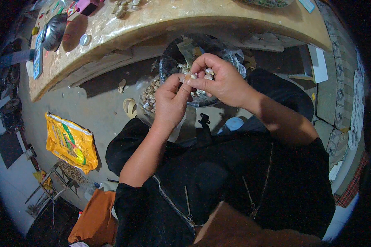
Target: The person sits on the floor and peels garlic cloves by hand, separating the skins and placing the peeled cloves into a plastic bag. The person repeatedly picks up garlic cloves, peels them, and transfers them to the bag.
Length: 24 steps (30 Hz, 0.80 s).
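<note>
My left hand [173,97] and my right hand [224,80] meet over a dark, plastic-lined bin [165,60]. Between their fingertips is a small, pale brown and white piece [189,76], perhaps a garlic clove or a small mushroom; the picture does not settle which. Both hands pinch it. White scraps [209,74] lie in the bin below, partly hidden by my hands. Beside the bin, at my left knee, a clear plastic bag [149,95] holds many small brownish pieces, and my left hand covers part of it.
A covered table [160,24] spans the top, bearing a metal bowl [54,31], a white lid [85,39] and a pink box [87,6]. A yellow printed bag [71,142] lies on the floor at left, near a sandal [130,107]. A sofa [326,89] stands at right.
</note>
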Available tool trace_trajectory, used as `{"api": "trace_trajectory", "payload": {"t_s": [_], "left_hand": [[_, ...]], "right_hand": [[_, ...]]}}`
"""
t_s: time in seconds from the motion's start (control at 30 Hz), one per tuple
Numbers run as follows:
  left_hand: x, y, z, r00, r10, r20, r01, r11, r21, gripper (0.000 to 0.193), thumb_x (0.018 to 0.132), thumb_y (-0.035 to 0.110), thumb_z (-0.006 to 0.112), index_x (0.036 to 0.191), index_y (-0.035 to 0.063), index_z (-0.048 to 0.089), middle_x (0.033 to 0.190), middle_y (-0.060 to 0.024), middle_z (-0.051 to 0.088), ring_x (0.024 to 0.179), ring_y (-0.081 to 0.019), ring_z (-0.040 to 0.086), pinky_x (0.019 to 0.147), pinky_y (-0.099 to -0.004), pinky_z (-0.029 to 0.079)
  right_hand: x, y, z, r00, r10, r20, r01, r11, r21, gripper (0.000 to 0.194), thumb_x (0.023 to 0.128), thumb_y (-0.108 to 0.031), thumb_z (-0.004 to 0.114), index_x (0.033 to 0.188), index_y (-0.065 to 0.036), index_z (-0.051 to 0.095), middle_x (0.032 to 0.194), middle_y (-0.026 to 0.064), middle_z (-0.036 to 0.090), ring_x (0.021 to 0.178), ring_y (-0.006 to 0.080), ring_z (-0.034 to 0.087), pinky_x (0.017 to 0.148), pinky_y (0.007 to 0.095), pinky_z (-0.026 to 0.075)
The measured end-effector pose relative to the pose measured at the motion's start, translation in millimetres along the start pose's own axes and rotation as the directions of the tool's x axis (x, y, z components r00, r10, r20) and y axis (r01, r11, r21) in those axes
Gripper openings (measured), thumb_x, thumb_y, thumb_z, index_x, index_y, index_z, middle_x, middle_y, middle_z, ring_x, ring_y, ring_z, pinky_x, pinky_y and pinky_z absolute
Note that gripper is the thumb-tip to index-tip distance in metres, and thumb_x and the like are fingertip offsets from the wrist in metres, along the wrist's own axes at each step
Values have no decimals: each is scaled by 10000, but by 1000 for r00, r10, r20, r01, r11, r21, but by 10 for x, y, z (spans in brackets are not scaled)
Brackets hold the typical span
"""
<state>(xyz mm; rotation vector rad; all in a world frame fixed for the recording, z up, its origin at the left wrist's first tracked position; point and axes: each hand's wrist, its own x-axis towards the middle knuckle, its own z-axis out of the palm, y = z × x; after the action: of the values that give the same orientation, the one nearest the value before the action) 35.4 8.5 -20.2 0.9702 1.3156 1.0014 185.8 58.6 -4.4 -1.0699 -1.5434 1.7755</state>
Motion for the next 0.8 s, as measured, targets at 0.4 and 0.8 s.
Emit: {"api": "trace_trajectory", "payload": {"t_s": [0.4, 0.8], "left_hand": [[-31, 124, 41, 1000, -5, 25, 8, 994, -113, 213, 913, 206, 456, 819, 30, 530, 645, -7, 514, 549, -61, 457, 488, -201, 387], [-26, 110, 58, 998, 49, 28, -44, 987, -156, 211, 903, 236, 466, 861, 45, 543, 660, -1, 518, 528, -60, 444, 453, -191, 350]], "right_hand": [[-11, 19, 32, 1000, -19, -11, 20, 992, 127, 131, 845, -113, 558, 901, -37, 467, 749, 10, 474, 573, 57, 462, 493, 197, 402], [5, -71, 36, 1000, -18, -22, 20, 991, 133, 92, 866, -100, 513, 924, -39, 475, 749, 9, 486, 576, 49, 464, 478, 177, 380]]}}
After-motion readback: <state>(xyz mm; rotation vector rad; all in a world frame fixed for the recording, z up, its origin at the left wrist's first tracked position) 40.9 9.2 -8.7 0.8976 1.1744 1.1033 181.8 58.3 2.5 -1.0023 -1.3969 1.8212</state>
